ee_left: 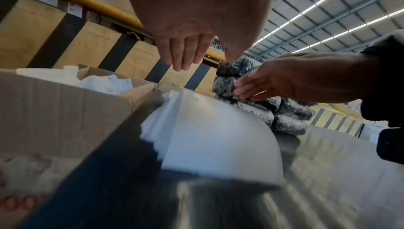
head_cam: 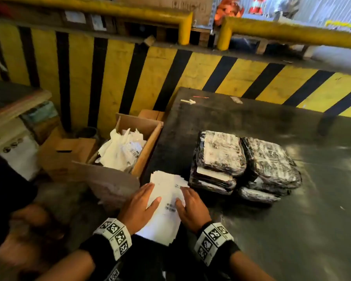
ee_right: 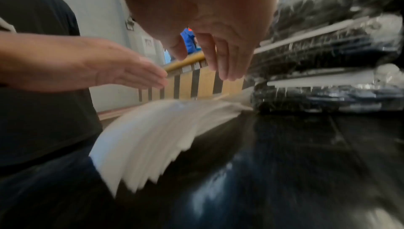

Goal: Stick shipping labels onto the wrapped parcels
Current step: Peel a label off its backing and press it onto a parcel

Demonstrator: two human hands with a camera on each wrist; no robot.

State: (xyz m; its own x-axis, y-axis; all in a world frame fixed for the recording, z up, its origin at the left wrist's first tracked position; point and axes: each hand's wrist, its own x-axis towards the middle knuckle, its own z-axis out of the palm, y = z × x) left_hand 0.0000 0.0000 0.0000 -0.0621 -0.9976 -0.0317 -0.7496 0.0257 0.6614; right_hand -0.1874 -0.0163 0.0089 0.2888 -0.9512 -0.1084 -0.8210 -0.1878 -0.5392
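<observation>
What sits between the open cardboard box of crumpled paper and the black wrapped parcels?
The fanned stack of white shipping labels lies there on the dark table, beside the brown cardboard box and the shiny black wrapped parcels, clearest in the head view.

Warehouse: hazard-striped barrier (head_cam: 142,82), yellow guard rails (head_cam: 292,33), high corrugated roof (ee_left: 328,16).

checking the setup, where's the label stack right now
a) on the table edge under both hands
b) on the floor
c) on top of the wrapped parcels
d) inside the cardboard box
a, the label stack lies on the table edge, with the left hand and right hand over it.
</observation>
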